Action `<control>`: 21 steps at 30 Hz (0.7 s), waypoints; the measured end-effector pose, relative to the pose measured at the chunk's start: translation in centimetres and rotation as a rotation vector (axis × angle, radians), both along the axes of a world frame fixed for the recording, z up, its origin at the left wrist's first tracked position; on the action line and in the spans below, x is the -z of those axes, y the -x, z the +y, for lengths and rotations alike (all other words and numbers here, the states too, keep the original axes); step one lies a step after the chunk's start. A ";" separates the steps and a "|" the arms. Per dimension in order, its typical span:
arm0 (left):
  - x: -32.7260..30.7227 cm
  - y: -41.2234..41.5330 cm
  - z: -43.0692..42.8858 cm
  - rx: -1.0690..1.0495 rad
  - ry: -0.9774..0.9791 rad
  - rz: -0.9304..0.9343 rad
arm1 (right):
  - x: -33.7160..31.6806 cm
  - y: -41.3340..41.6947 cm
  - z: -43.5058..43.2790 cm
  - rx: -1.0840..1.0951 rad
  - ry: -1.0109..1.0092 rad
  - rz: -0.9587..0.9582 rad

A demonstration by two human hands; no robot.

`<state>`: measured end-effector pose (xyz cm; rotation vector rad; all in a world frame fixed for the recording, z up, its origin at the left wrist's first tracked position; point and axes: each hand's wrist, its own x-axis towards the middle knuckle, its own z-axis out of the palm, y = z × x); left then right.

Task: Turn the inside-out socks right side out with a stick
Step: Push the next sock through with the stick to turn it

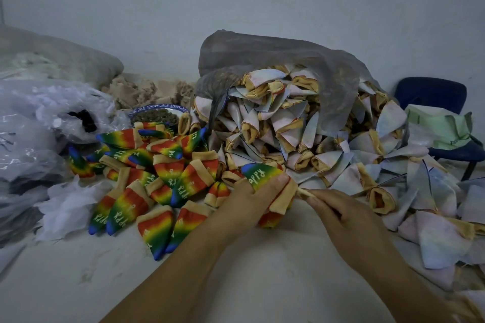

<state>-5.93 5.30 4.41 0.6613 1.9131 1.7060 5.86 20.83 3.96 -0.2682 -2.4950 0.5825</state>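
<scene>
My left hand (249,198) grips a rainbow sock (262,173) with a tan cuff, its colours facing out. My right hand (338,214) pinches a thin pale stick (305,192) whose tip goes into the sock's cuff. Left of my hands lies a heap of rainbow socks (157,173), right side out. Behind and to the right spreads a big heap of pale inside-out socks (301,126), spilling from a grey mesh bag (275,52).
Crumpled clear plastic bags (39,118) fill the left side. A blue-rimmed bowl (157,110) sits behind the rainbow socks. A dark blue chair (433,92) with green cloth (446,126) stands at the right. The white table (249,270) lies under my forearms.
</scene>
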 end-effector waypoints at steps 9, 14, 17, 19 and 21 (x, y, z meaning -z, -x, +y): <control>-0.4 -0.9 0.3 -0.109 0.053 0.229 | 0.3 0.3 -1.1 0.102 -0.011 0.106; 0.5 -0.8 1.0 -0.263 0.063 0.333 | 1.1 1.0 -1.8 0.104 0.046 -0.013; 0.9 -0.8 1.2 -0.287 -0.036 0.286 | 0.6 0.8 -1.1 0.065 -0.012 -0.038; 1.3 -0.5 1.0 -0.269 -0.092 0.218 | 0.4 0.6 -0.1 0.052 -0.055 -0.034; 1.4 -0.1 0.8 -0.226 -0.121 0.130 | 0.4 0.5 0.7 0.059 -0.075 -0.018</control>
